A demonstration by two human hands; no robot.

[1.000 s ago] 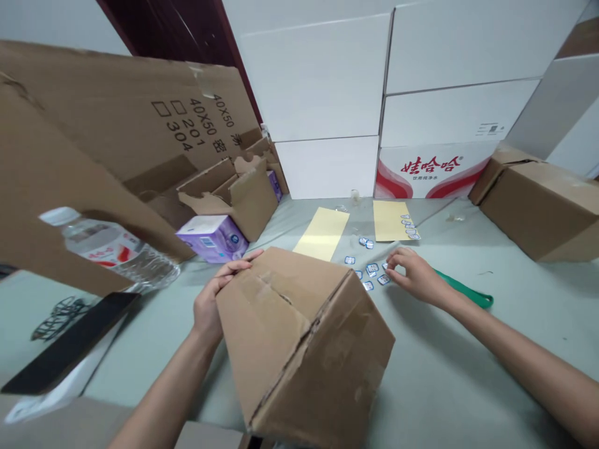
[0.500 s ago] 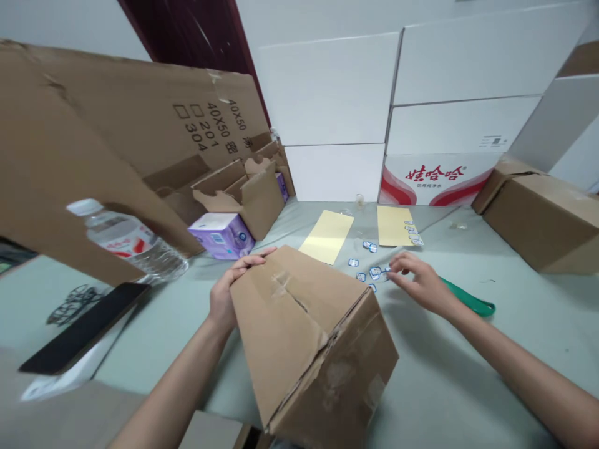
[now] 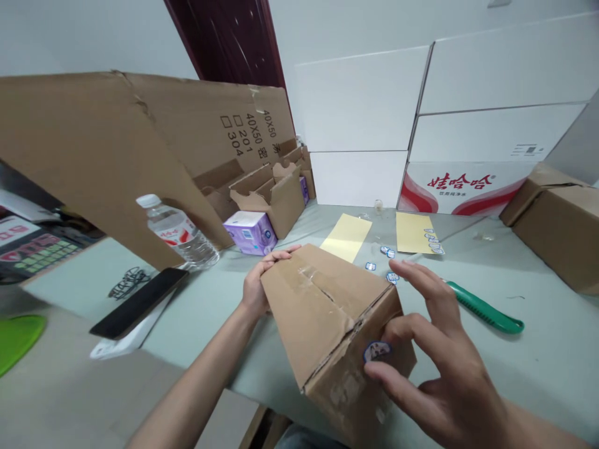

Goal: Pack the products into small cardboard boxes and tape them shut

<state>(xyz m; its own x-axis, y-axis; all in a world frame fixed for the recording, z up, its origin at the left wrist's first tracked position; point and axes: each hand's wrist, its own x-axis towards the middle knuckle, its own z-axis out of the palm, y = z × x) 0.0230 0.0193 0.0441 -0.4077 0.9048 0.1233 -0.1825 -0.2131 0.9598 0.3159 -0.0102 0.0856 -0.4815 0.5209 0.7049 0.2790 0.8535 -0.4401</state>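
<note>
White cartons (image 3: 360,103) stacked against a white wall (image 3: 93,37) beside a dark red door (image 3: 229,43), rising behind a pale green table (image 3: 538,368), one carton bearing red Chinese lettering (image 3: 461,181).

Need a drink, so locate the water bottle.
In the head view, the plastic water bottle lies tilted on the left, just under the edge of the leaning cardboard sheet and left of the purple box.
</note>
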